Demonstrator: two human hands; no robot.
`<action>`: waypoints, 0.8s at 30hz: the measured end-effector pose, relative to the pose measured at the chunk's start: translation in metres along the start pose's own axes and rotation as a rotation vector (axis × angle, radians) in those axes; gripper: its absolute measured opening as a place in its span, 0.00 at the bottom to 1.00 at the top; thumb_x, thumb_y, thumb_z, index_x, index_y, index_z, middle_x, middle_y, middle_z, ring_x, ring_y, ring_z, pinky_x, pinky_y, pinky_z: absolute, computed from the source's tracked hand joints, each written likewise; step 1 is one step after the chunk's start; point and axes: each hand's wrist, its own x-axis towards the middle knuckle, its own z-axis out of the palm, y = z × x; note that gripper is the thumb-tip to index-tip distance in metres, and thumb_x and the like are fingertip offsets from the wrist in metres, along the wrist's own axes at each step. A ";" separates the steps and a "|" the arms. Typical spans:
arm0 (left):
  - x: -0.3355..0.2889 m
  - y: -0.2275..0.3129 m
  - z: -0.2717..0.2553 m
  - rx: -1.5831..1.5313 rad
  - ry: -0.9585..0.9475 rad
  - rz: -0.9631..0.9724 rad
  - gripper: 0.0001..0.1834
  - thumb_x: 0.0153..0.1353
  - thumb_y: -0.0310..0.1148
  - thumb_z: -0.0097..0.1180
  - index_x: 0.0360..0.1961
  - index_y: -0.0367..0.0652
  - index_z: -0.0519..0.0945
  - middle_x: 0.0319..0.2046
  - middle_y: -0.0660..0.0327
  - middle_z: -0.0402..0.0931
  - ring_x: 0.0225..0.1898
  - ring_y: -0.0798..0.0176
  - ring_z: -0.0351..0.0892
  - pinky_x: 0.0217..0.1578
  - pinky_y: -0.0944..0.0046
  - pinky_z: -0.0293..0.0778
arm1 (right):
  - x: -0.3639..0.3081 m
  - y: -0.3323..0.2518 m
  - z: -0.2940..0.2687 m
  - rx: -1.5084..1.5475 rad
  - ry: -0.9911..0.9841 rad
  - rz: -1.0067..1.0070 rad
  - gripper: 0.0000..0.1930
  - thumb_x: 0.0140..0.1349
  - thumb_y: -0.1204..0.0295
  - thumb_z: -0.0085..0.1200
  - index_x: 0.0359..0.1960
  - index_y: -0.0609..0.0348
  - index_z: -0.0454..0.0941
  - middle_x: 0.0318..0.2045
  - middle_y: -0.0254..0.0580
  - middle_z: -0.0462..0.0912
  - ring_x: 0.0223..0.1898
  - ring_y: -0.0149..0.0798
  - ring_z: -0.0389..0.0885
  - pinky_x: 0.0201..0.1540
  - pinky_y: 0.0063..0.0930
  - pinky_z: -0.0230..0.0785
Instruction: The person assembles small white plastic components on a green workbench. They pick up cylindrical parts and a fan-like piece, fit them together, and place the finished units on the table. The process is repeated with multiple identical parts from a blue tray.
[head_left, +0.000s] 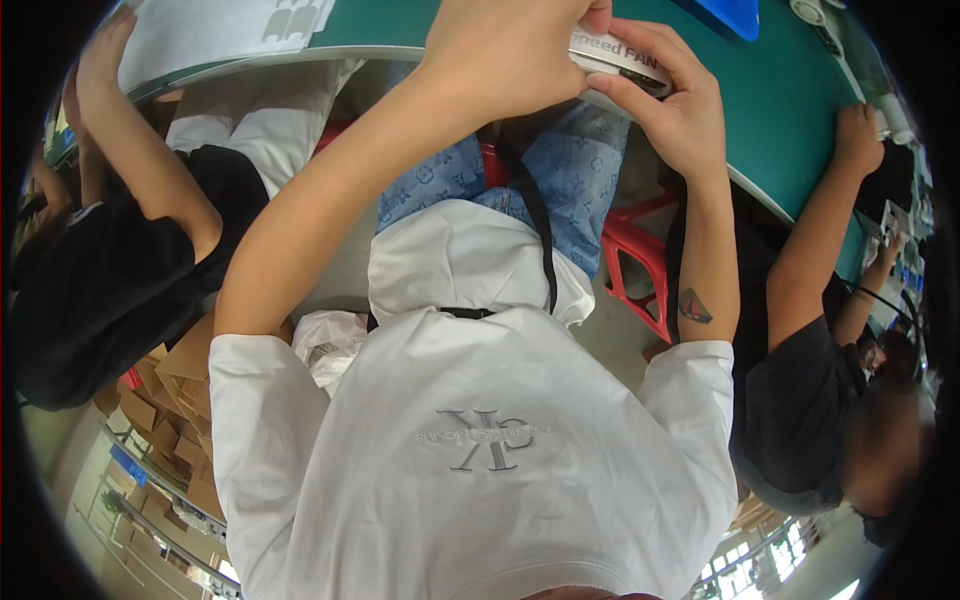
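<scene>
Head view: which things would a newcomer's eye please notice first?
Probably the white shirt first, filling the lower middle. Next, at the top, right of centre, the right hand grips a small white printed object, with the left hand touching it. A red stool glows right of centre.

Counts: the wearer's hands, two (left hand (pixel 515 55), right hand (pixel 688 105)); held white piece (pixel 640 62), one; green worktop (pixel 780 100), one; blue tray (pixel 728 14), one; white bag (pixel 330 345), one; red stool (pixel 648 243), at least one; co-workers (pixel 110 290), at least two; cardboard boxes (pixel 185 395), several, overlapping too closely for exact counting.
</scene>
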 end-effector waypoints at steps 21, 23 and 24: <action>0.023 -0.017 -0.012 -0.136 -0.179 0.110 0.17 0.46 0.28 0.64 0.39 0.42 0.76 0.33 0.50 0.81 0.39 0.43 0.80 0.40 0.49 0.74 | 0.009 -0.006 0.002 -0.115 0.075 -0.081 0.23 0.52 0.69 0.67 0.50 0.65 0.79 0.42 0.45 0.82 0.42 0.41 0.82 0.47 0.30 0.73; 0.021 -0.014 -0.018 -0.125 -0.185 0.108 0.17 0.47 0.28 0.64 0.40 0.43 0.76 0.33 0.52 0.81 0.39 0.44 0.79 0.40 0.50 0.73 | 0.009 -0.005 0.001 -0.100 0.061 -0.063 0.23 0.52 0.69 0.66 0.50 0.65 0.79 0.43 0.45 0.81 0.43 0.41 0.81 0.47 0.30 0.73; 0.021 -0.016 -0.014 -0.100 -0.179 0.104 0.19 0.44 0.28 0.65 0.40 0.45 0.76 0.34 0.54 0.82 0.40 0.45 0.79 0.40 0.50 0.73 | 0.009 -0.004 0.001 -0.096 0.056 -0.068 0.23 0.52 0.69 0.66 0.50 0.65 0.79 0.43 0.44 0.81 0.43 0.41 0.81 0.47 0.30 0.72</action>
